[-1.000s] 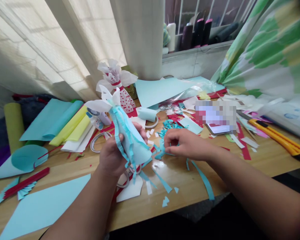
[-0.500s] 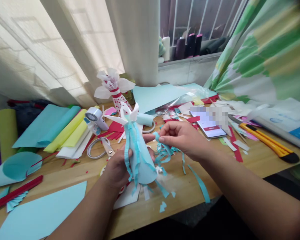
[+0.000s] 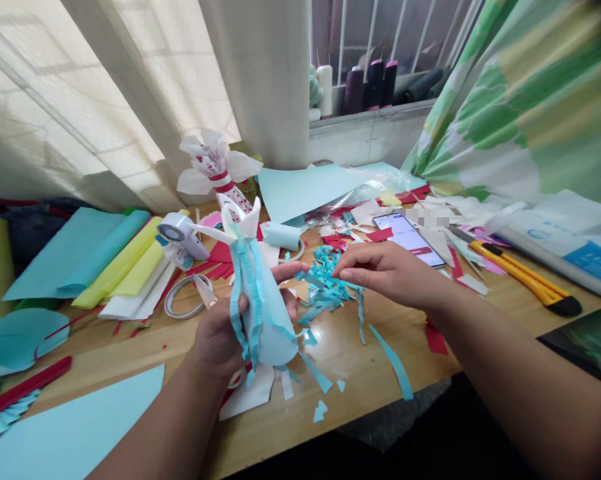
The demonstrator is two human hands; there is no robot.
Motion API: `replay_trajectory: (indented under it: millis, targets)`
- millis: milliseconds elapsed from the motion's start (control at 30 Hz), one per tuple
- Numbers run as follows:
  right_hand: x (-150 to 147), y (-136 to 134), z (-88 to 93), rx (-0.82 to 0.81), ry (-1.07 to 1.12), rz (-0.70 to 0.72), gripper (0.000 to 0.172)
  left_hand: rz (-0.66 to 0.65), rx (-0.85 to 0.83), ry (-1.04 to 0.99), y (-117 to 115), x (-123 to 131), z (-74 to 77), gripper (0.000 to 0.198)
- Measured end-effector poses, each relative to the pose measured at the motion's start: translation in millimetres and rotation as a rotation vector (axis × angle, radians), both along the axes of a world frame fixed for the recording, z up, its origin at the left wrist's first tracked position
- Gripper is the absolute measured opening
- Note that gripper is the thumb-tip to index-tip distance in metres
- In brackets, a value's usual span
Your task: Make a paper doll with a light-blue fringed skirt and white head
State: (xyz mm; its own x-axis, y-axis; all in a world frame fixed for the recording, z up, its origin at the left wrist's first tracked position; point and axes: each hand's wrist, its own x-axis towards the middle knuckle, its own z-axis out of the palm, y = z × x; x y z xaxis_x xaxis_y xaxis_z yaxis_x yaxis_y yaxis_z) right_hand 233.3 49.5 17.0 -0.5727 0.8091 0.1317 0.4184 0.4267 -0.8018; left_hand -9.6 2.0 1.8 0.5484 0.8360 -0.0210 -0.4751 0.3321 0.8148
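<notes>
My left hand [image 3: 225,333] is wrapped around a light-blue paper cone [image 3: 270,323], its index finger stretched out to the right behind it. Wavy blue crepe paper trims run down the cone's side and along its lower edge, and white pointed paper pieces [image 3: 250,220] stick out of its narrow top. My right hand [image 3: 380,270] pinches thumb to fingers at the end of a short blue paper strip [image 3: 314,280], which reaches toward the left index fingertip. Below and behind this strip lies a heap of curled blue paper shreds [image 3: 330,297], partly covered by the right fingers.
Scissors [image 3: 205,290] lie by a tape roll [image 3: 173,307] on the left, near a glue bottle [image 3: 177,253]. A wrapped red-and-white paper figure [image 3: 223,177] stands behind. On the right are a phone [image 3: 410,240] and a yellow utility knife [image 3: 520,273]. Blue card [image 3: 100,420] lies front left.
The view has shifted slightly right. My right hand has moved a little away from the cone, and the looped blue strip at its fingertips now looks straighter. The left hand keeps its hold.
</notes>
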Motion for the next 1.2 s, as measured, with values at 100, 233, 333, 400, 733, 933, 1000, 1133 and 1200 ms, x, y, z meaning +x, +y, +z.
replay_trajectory:
  millis: [100,233,333,400,733,933,1000,1133,1200]
  targets:
    - [-13,-7,0.1,-0.106,0.176,-0.057,0.023,-0.015,0.03,0.032,0,2,-3.2,0.078]
    - [-34,-14,-2.8,-0.242,0.364,-0.037,0.022,0.01,0.053,0.085,0,3,-6.9,0.072]
    - [-48,-16,-8.8,-0.314,0.449,-0.115,0.03,0.038,0.066,0.11,-1,4,-8.6,0.07]
    - [-55,-16,-11.6,-0.325,0.466,-0.2,0.025,0.051,0.074,0.123,-2,5,-8.8,0.07]
    - [-55,-8,-2.5,-0.312,0.403,-0.277,0.022,0.098,0.077,0.078,-1,2,-6.1,0.075]
    - [-55,-9,-2.2,-0.346,0.405,-0.273,0.016,0.132,0.066,0.073,-2,1,-8.2,0.073]
    - [-56,-10,-3.1,-0.36,0.44,-0.227,0.018,0.13,0.076,0.088,-2,2,-8.7,0.075]
    - [-58,-10,-4.3,-0.353,0.432,-0.251,0.019,0.119,0.094,0.113,-2,3,-9.4,0.077]
    - [-59,-11,-3.4,-0.36,0.459,-0.277,0.019,0.126,0.094,0.113,-2,3,-9.0,0.075]
